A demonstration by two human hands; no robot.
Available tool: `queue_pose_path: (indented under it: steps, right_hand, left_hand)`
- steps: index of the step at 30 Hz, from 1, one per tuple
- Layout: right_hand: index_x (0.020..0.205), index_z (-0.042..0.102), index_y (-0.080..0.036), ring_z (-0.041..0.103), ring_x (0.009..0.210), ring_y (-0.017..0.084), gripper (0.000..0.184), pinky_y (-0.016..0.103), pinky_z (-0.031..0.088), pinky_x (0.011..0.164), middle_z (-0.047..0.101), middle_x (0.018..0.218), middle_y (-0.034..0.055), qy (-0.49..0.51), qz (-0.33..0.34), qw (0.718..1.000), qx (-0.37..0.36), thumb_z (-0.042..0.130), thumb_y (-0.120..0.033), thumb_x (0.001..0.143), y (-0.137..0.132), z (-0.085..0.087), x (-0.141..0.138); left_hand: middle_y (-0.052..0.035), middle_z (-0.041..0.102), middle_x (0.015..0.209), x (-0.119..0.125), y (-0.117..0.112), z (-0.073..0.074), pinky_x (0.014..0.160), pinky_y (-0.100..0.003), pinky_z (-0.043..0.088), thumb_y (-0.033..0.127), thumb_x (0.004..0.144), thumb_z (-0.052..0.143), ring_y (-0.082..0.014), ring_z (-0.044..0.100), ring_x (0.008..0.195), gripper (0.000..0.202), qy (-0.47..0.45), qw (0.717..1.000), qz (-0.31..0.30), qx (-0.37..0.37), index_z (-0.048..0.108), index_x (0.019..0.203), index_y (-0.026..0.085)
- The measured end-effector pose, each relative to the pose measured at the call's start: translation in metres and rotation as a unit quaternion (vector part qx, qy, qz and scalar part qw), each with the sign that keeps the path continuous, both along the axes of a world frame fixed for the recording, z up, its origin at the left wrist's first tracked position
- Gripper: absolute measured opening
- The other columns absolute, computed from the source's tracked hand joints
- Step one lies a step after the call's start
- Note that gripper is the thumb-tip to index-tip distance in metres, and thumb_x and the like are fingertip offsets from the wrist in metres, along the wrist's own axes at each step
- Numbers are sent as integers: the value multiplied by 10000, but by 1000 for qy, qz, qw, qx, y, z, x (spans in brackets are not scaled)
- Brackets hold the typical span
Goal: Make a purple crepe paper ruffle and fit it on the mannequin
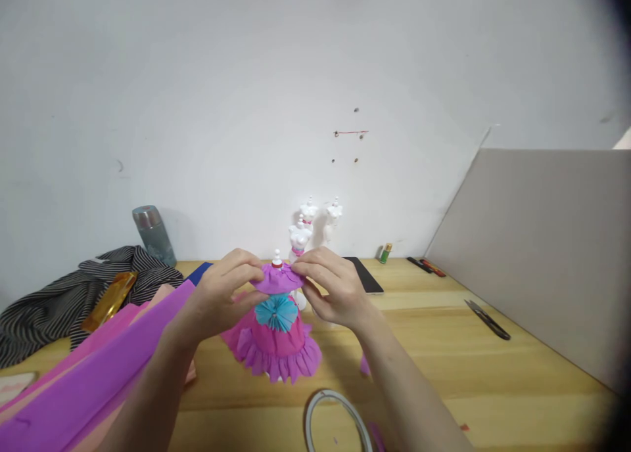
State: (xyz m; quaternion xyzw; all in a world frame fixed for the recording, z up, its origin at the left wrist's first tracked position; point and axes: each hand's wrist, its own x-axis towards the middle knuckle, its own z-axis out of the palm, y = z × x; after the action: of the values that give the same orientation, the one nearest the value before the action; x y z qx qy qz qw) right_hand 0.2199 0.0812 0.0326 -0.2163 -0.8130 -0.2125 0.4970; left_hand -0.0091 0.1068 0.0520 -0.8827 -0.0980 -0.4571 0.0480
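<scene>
In front of me stands a small white dress form wearing a pink and purple crepe paper dress [276, 334] with a ruffled hem. A blue pleated paper rosette [276, 313] sits on its front. Around the shoulders, just under the form's white knob [277, 255], lies a purple crepe paper collar [277, 281]. My left hand [224, 291] pinches the collar's left edge between thumb and fingers. On the opposite edge, my right hand [332, 284] grips it the same way. Both thumbs are beneath the paper.
Several bare white dress forms [300, 235] stand behind. Crepe paper sheets [113, 360], striped cloth [44, 301] and a flask [154, 235] are left. A tape roll [309, 420] lies in front; scissors [487, 319], a small green bottle [385, 253] and a black flat device [365, 276] are right.
</scene>
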Motion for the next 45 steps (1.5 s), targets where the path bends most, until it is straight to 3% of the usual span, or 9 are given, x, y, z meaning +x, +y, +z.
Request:
queue_pose_path:
  steps: [5, 11, 16, 19, 22, 32, 39, 45]
  right_hand:
    - [1076, 595, -173, 633, 747, 211, 306, 344, 535, 628, 695, 849, 94, 12, -34, 999, -3, 518, -11, 828, 0, 0, -3]
    - [1070, 593, -179, 627, 777, 209, 297, 347, 535, 655, 676, 848, 93, 42, -42, 998, -9, 486, -8, 852, -1, -1, -4]
    - [1087, 595, -180, 646, 812, 222, 313, 358, 547, 674, 693, 886, 98, 14, -56, 998, -5, 513, -19, 832, 0, -3, -4]
    - [1073, 606, -185, 660, 780, 219, 314, 351, 550, 660, 706, 860, 91, 13, -65, 998, 5, 511, -13, 828, 0, -4, -6]
    - [1068, 609, -183, 679, 772, 221, 313, 352, 557, 661, 716, 853, 95, 24, -53, 998, 9, 511, -12, 825, -1, -5, -7]
    - [971, 591, -200, 705, 735, 209, 306, 339, 584, 653, 727, 802, 73, 56, -19, 998, 29, 538, 24, 769, 3, -11, -1]
    - [917, 600, -201, 723, 799, 213, 254, 366, 601, 699, 748, 870, 95, 40, 14, 999, 23, 529, -10, 765, 4, -9, 1]
    - [871, 603, -195, 707, 770, 223, 223, 371, 590, 646, 743, 885, 113, 25, 39, 999, 12, 522, -30, 745, -1, -3, -1]
  left_hand:
    - [-42, 615, 780, -6, 1, 1, 641, -249, 472, 122, 839, 657, -141, 573, 737, 168, 24, 999, 14, -24, 528, 744, 175]
    - [-39, 606, 776, -8, 3, -1, 661, -268, 464, 79, 822, 641, -155, 569, 771, 268, -2, 1000, 28, -3, 443, 679, 190]
    - [-60, 631, 859, -7, 3, -1, 698, -274, 506, 88, 817, 642, -164, 599, 822, 138, -22, 999, 40, 21, 546, 846, 183]
    - [-74, 633, 900, -5, 3, -2, 713, -276, 522, 44, 809, 610, -166, 605, 839, 217, -22, 996, 54, 68, 595, 979, 178]
    - [-66, 629, 881, -5, 4, -3, 688, -267, 519, -1, 797, 563, -160, 603, 818, 247, -23, 994, 54, 95, 627, 939, 190]
    - [-65, 640, 842, -7, 3, 1, 684, -274, 512, -13, 784, 548, -160, 608, 802, 202, -18, 996, 37, 74, 600, 784, 182]
    - [-80, 652, 893, -4, 2, 1, 686, -271, 531, -9, 791, 544, -162, 621, 820, 246, -29, 996, 38, 79, 641, 919, 178]
    - [-82, 655, 880, -7, 4, 0, 692, -279, 528, 5, 797, 581, -169, 617, 824, 194, -22, 997, 24, 64, 638, 855, 182]
